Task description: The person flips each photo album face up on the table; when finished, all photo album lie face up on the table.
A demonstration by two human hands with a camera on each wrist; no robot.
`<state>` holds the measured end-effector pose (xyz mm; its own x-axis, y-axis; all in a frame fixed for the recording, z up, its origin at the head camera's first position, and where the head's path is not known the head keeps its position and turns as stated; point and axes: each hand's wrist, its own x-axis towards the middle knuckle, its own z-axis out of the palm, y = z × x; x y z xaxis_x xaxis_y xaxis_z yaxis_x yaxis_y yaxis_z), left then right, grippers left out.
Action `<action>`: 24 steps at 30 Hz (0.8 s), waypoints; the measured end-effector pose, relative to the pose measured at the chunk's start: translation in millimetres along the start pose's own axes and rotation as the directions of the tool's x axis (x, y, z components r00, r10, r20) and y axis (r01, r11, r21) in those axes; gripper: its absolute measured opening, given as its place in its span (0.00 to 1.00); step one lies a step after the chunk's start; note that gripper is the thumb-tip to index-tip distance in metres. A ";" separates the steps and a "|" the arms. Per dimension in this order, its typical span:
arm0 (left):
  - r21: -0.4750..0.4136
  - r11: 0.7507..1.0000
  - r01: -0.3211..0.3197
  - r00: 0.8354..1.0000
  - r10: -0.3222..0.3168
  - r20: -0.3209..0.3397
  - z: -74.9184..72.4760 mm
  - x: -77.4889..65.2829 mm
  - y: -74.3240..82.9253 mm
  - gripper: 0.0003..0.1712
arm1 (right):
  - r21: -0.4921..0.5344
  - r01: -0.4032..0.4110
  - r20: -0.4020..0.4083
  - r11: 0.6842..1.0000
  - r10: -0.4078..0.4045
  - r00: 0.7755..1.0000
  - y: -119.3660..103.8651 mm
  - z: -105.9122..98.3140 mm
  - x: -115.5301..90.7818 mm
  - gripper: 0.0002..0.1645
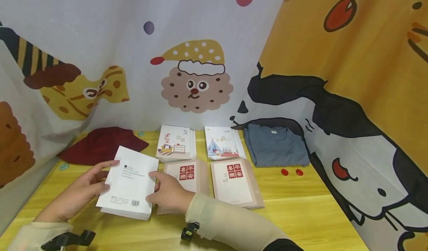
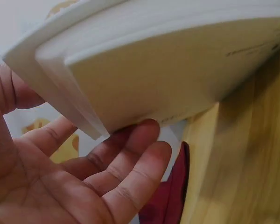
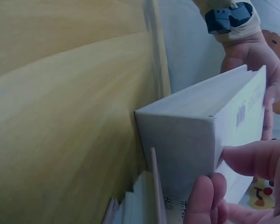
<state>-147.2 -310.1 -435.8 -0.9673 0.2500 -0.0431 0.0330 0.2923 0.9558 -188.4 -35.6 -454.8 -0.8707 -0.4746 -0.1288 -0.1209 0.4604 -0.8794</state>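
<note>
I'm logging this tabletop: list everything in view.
Held book: 1, white, front left
Illustrated books: 2, white, back centre
Red-lettered books: 2, pinkish beige, centre front
Hat: 1, dark red, back left
Folded garment: 1, bluish, back right
Red discs: 2, red, by garment
Green discs: 2, green, beside hat
Table: 1, yellow, underneath
Curtain: 1, multicoloured, behind
Sleeves: 2, cream, right partly black, forearms
Wrist cameras: 2, dark, wrists
Left hand: 1, book's left edge
Right hand: 1, book's right edge
</note>
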 end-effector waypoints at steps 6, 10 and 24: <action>0.056 0.994 -0.093 0.995 0.094 -0.026 7.3 0.9 7.9 0.42 | 0.068 0.007 0.009 0.998 -0.008 1.000 -3.1 -3.5 -1.6 0.37; 0.010 0.983 -0.184 0.983 0.185 -0.024 11.5 4.1 6.8 0.45 | 0.102 0.060 -0.004 0.993 -0.060 0.998 -2.6 -4.3 -3.0 0.32; -0.025 0.994 -0.111 0.983 0.113 0.144 24.1 7.7 0.6 0.36 | 0.486 -0.045 0.159 0.873 -0.038 0.987 -6.0 -5.6 -10.2 0.37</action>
<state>-148.5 -285.8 -442.5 -0.9109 0.4120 0.0239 0.1337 0.2399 0.9615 -181.4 -29.4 -445.6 -0.7788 -0.6048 -0.1665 0.1652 0.0584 -0.9845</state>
